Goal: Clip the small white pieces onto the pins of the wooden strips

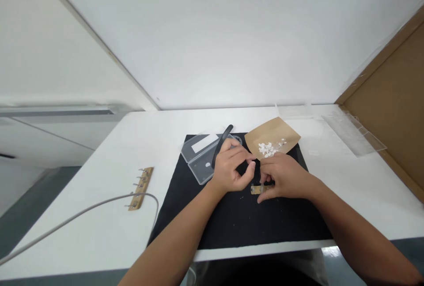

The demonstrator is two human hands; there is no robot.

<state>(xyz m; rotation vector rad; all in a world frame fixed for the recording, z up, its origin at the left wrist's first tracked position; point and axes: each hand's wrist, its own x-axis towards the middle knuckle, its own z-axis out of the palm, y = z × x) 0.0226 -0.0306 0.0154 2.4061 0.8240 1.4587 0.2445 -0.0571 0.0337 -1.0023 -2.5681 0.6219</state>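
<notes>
My left hand [233, 167] hovers over the dark mat [238, 228], fingers loosely bent, thumb and index tips apart with nothing visible between them. A curved black handle [222, 142] passes behind this hand; contact between them cannot be made out. With thumb and fingers, my right hand [285, 176] pinches a small clear or metallic piece [262, 188] at a little tan strip [255, 190] on the mat. Part of the strip is hidden under the hand. Just beyond, small white pieces [268, 148] lie on brown paper [256, 138].
An opened clear plastic case [197, 171] with a white label lies behind my left hand. On the left, a tan strip with several metal clips [141, 189] rests near a grey cable [89, 208]. Clear plastic trays [354, 136] stand at right, beside a brown panel [391, 87].
</notes>
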